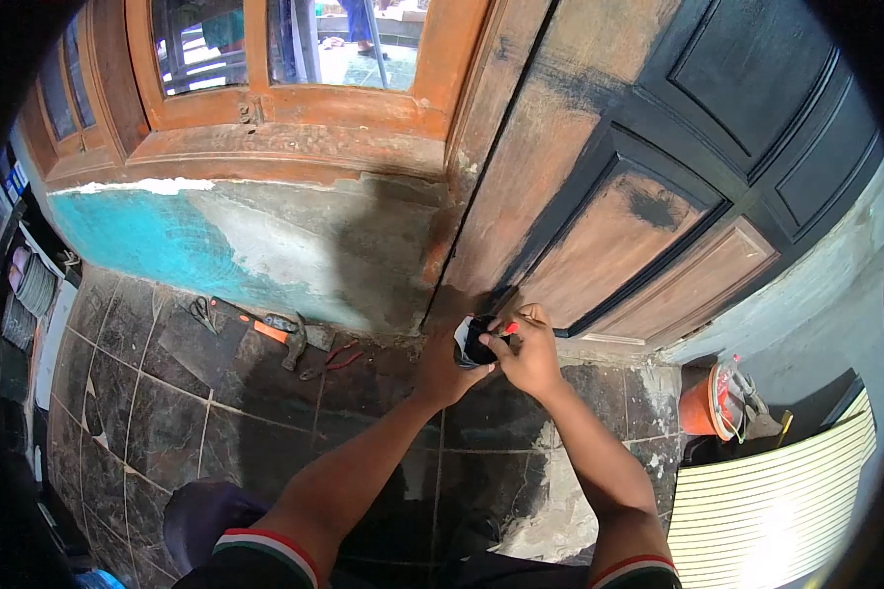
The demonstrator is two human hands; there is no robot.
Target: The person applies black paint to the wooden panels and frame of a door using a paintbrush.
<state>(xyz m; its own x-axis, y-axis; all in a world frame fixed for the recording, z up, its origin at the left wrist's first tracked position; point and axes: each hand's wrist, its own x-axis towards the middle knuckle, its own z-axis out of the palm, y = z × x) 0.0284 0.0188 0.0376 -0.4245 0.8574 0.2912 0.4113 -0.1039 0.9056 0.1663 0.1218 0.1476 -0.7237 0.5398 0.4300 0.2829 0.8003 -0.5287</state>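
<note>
Left hand and right hand, grips closed on a small black-and-white container beside the half-blackened wooden door, could spill it if tilted.

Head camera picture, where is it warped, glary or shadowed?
Head view: fisheye bends the door and window frame, corners black; glare washes out the white slatted panel; shadow on the wall; left hand, gripping a black thing, and right hand look sharp.
</note>
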